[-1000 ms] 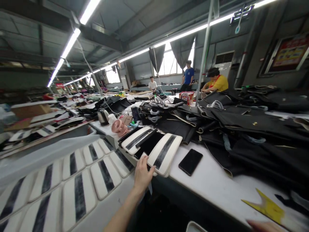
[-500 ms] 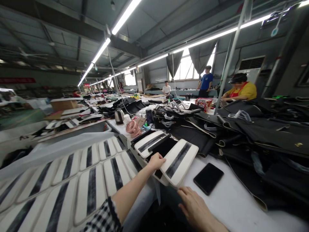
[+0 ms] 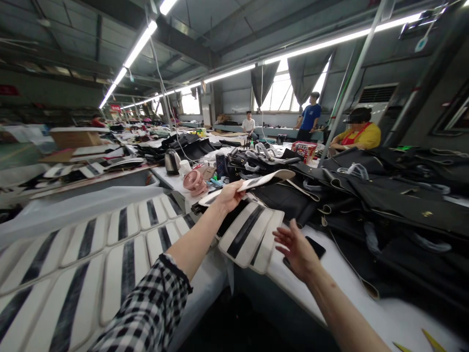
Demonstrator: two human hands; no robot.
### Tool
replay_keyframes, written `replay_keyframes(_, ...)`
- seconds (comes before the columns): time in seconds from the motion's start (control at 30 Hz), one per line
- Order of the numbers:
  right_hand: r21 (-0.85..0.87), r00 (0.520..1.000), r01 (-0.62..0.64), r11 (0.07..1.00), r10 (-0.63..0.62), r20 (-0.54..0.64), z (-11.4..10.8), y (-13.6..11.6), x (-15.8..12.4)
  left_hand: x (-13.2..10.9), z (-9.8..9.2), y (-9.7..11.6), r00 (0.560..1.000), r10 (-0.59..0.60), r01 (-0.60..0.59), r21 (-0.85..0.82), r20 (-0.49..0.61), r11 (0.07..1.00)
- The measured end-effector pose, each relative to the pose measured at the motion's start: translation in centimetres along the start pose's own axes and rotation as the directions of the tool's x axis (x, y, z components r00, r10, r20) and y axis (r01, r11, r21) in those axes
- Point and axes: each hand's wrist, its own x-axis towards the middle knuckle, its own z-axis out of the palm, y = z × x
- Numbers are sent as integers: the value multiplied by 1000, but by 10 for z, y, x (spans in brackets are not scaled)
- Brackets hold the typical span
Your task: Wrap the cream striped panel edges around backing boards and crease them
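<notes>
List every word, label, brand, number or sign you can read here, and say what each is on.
No text is legible.
Red box on the table: printed, too small to read.
Hanging red sign in the background: too small and blurred.
Red banner at far left: too blurred.
Striped panel in the left hand: no lettering that can be made out.

The left arm (image 3: pixel 194 234) is stretched forward, and the left hand (image 3: pixel 230 195) is closed in a pinch. The right hand (image 3: pixel 298 252) is open, loosely spread, above the bench's (image 3: pixel 388 318) near edge.
</notes>
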Motion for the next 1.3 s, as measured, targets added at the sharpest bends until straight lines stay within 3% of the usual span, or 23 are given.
replay_keyframes(0.07,412,994,-109,904,108,27,-9,-33,12,-15,10,-8,995,45,-44,-14,84,999)
replay_keyframes(0.13,562,991,-137,816,116,72,-14,-59,22,-32,17,-23,983,50,-56,27,179,998)
replay_keyframes(0.27,472,989,-145,870,139,49,-18,-74,33,-59,11,-54,947,-23,-56,234,320,971)
replay_keyframes(0.4,380,966,-241,893,258,5,-26,-48,32,-82,-5,-76,948,-28,-131,470,316,873)
replay_keyframes(0.5,396,954,-238,887,290,-75,-32,-21,26,-95,-10,-82,954,14,-205,623,298,755)
replay_keyframes(0.67,407,947,-201,891,284,-153,-35,7,18,-74,-37,-77,978,169,-189,852,121,488)
replay_keyframes(0.77,383,949,-163,909,250,-189,-37,-1,24,-51,-62,-73,984,78,-178,936,162,304)
replay_keyframes(0.9,330,963,-56,942,138,-233,-41,-42,46,-35,-78,-75,974,-59,-209,968,219,139)
replay_keyframes(1.07,274,981,-20,961,71,-178,-34,-83,65,-33,-79,-78,964,-130,-226,973,231,56)
replay_keyframes(1.3,353,917,-1,936,141,-372,-8,-78,84,-31,-89,-74,951,-179,-243,967,253,78)
